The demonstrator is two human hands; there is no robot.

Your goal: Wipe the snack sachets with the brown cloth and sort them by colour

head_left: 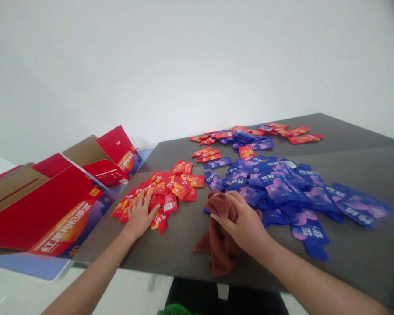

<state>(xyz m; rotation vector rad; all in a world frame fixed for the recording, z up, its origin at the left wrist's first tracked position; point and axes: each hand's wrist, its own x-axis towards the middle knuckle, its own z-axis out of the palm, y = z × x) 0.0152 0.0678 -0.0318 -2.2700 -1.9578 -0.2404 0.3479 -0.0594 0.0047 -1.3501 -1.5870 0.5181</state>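
Note:
My left hand (140, 214) lies with its fingers spread on the near edge of a pile of red sachets (170, 183) on the grey table. In my right hand (244, 221) is a bunched brown cloth (221, 236), its lower end hanging onto the tabletop. The cloth is at the left edge of a large pile of blue sachets (282, 181), which spreads to the right. Part of the blue pile is hidden behind the right hand and cloth.
Mixed red and blue sachets (246, 135) lie along the back of the grey table (357, 153). Open red cartons (52, 210) stand at the left, on a lower light-blue surface (29, 264). A white wall (197, 65) rises behind. Something green (174, 309) shows at the bottom.

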